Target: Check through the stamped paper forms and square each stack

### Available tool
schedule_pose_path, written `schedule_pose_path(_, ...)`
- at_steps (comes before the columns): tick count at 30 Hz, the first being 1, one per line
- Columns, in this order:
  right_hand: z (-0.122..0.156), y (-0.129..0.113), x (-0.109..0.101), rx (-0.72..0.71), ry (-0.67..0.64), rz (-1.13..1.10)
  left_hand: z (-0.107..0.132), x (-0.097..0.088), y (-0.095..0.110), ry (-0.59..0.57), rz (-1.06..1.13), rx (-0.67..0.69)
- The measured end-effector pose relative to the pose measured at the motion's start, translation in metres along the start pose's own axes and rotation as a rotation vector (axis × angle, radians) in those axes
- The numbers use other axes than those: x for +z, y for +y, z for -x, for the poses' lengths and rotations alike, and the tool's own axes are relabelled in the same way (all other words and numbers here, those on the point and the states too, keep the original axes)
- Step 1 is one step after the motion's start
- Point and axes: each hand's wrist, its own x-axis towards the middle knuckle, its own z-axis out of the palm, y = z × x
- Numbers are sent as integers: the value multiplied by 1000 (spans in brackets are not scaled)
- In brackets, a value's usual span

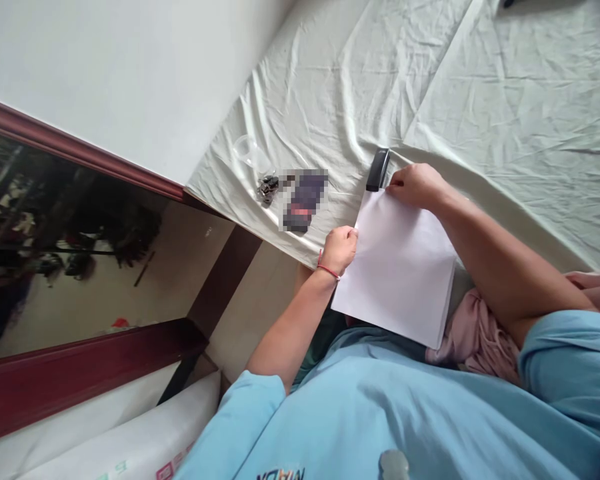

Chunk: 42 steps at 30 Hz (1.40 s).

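A stack of white paper (400, 267) lies partly on a bed's edge and partly over my lap. My left hand (339, 247), with a red string at the wrist, is closed on the stack's left edge. At the stack's far corner, my right hand (415, 185) pinches the paper with curled fingers. A black stapler (379, 169) lies on the sheet right beside that hand, touching or almost touching the paper's corner.
The bed is covered with a wrinkled pale sheet (480, 100). Near its edge lie a bunch of keys (267, 188), a blurred dark object (304, 200) and a clear plastic cup (250, 153). A white wall and a red-framed mirror (80, 267) are at the left.
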Motion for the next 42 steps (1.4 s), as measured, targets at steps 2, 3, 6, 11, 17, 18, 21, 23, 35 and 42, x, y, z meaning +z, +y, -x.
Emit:
schedule_pose_path(2,1,0,-2,6,-3,21,0,0,-1,-9,-1,-7)
schedule_pose_path(3,2,-1,-3,9,-4,32,0,0,-1,-12,-1,-11)
schedule_pose_path(6,5,-1,-7,6,43,35,0,-1,-1,-7,3,-17)
schedule_pose_path(11,15,-8,-14,-115,285,-104,-2,-2,-1,-7,-5,-17)
schedule_pose_path(17,31,-19,-27,-393,152,-81,-2,2,-6,11,15,1)
schedule_pose_path(18,32,-20,-28,-427,123,-69,-2,3,-7,19,14,7)
schedule_pose_path(21,33,-18,-28,-488,90,-39,-1,3,-8,24,6,21)
schedule_pose_path(23,32,-15,-26,-514,91,-30,-1,1,-8,10,0,29)
schedule_pose_path(35,34,-9,-15,-488,131,125,-1,-3,-9,-31,-3,34)
schedule_pose_path(42,44,-21,-8,-458,129,124,-2,-2,-6,-21,0,20)
